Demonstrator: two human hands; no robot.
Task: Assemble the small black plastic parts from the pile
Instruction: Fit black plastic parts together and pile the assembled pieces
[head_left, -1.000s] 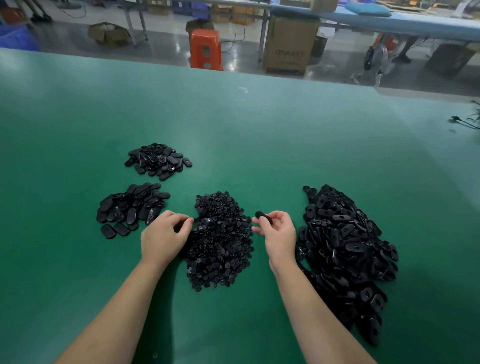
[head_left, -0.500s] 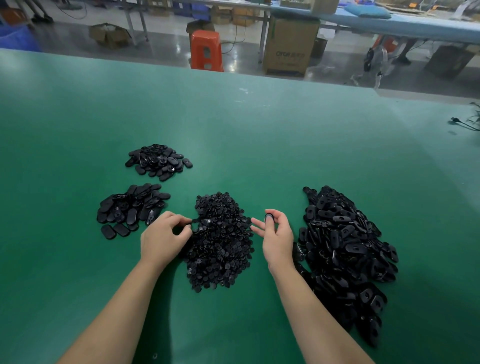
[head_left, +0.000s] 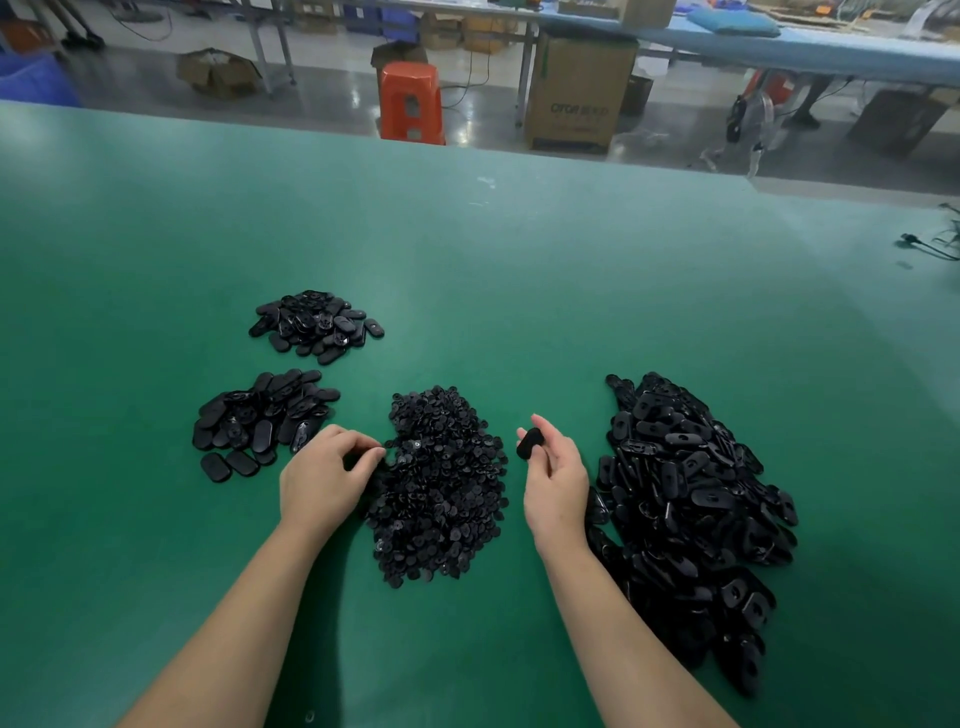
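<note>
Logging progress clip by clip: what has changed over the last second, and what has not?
The right hand has turned the oval black part it pinches: edge-on half a second ago, its broad face now shows, near where it was. The left hand keeps its curled fingertips at the left edge of the pile of small round parts. All four piles on the green table lie unchanged.

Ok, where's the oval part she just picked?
Head view, centre-right: the oval part is pinched in the right hand, above the table between the middle pile and the right pile.
</note>
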